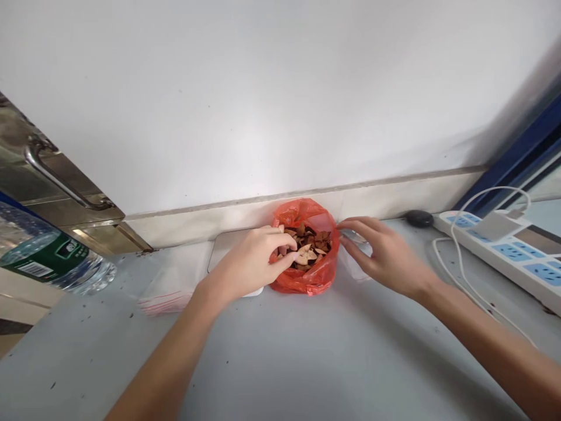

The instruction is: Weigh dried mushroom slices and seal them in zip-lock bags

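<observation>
A red plastic bag [322, 280] stands upright with its mouth spread, close to the wall. Inside it lie dried brown pieces with pale undersides [307, 254] that look like peel. My left hand [252, 257] reaches over the bag's left rim, thumb and fingers curled in a pinch at the dried peel. Its thumb tip meets a pale piece. On the opposite side, my right hand [383, 251] pinches the bag's right rim between thumb and fingers. Partly hidden behind my left hand and the bag is a flat, light-coloured plate-like object [221, 248].
Clear bags with red-striped edges [169, 301] lie to the left, beside a tilted water bottle [52, 251]. Clear plastic [353, 266] lies under my right hand. Further right are a dark oval object [419, 218], a power strip [511, 251] and a white cable [458, 263].
</observation>
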A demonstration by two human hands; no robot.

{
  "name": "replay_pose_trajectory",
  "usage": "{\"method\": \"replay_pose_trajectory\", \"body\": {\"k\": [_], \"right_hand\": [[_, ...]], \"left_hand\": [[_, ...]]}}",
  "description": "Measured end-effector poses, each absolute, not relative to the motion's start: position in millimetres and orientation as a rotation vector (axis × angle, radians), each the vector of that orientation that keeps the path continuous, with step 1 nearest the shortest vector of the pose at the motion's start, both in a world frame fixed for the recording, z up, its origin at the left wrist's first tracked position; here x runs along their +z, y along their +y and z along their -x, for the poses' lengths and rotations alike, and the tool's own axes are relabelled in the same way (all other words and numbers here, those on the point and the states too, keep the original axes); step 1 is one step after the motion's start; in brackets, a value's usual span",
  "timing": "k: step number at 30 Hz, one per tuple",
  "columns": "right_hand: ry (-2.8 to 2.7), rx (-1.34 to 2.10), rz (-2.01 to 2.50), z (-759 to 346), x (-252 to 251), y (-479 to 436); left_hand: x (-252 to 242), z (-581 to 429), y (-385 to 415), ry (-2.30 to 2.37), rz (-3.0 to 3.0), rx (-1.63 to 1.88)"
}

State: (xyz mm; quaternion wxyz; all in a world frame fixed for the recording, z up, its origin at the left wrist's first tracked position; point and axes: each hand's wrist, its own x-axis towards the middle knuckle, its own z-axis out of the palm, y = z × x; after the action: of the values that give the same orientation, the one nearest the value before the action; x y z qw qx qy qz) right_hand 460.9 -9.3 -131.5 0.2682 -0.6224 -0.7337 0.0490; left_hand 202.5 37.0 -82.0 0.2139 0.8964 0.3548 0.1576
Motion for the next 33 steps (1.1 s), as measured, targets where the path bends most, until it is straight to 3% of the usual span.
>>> {"method": "replay_pose_trajectory", "body": {"k": [4,10,27,33], "right_hand": [[-2.017,0.176,1.654,-424,-98,5],[-2.451,0.564,2.066,-382,-81,38],[-2.455,0.545,2.065,-362,-94,48],[-2.428,0.397,2.051,-352,-99,42]], "left_hand": [[-81,-181,36,1.076,-2.441,0.433],[-76,-163,35,1.120,-2.414,0.421],[-67,-140,36,1.164,-2.319,0.413],[-70,-139,39,1.143,-2.333,0.380]]}}
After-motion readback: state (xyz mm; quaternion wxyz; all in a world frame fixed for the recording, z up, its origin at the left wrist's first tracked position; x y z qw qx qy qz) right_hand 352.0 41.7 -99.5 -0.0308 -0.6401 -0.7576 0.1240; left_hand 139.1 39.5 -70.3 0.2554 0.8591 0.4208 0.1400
